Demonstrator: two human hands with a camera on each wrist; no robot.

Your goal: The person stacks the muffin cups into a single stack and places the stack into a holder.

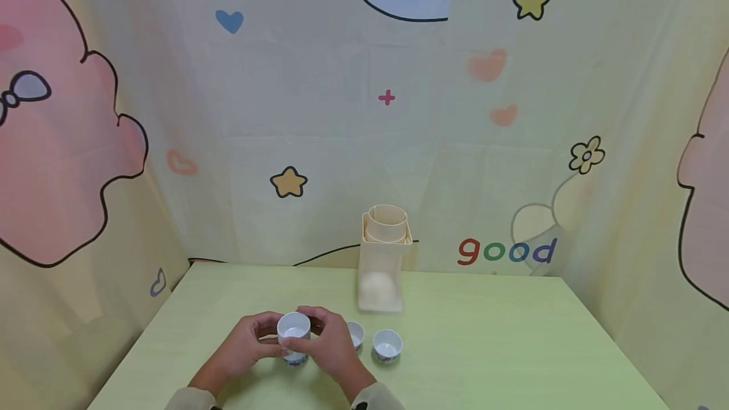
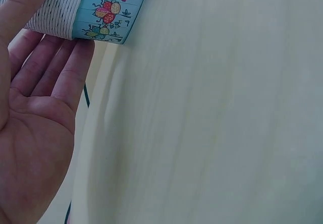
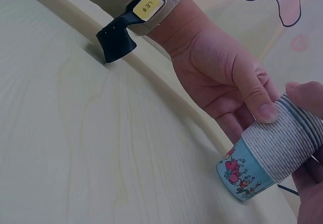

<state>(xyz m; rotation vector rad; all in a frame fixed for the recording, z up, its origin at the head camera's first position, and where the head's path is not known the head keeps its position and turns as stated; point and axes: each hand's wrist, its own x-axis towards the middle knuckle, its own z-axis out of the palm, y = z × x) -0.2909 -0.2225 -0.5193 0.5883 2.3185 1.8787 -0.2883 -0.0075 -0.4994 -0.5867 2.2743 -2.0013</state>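
Note:
My left hand (image 1: 242, 348) and right hand (image 1: 333, 345) hold a stack of paper cups (image 1: 294, 359) between them, near the front of the table. Nested white rims run along the stack (image 3: 282, 143), and the cup at its lower end is light blue with red and pink flower prints. Both thumbs press on the near side of the stack, while the left fingers (image 2: 50, 65) wrap behind it. In the right wrist view, the right hand (image 3: 310, 193) shows only at the edge. Just right of the right hand stands a small paper cup (image 1: 357, 335), partly hidden by it.
Another paper cup (image 1: 388, 347) stands upright farther right. Behind the cups is a cream plastic stand (image 1: 380, 264) with a round tube on top and a flat foot. The pale wood table (image 1: 501, 334) meets a printed cloth backdrop (image 1: 342, 112) at its back edge.

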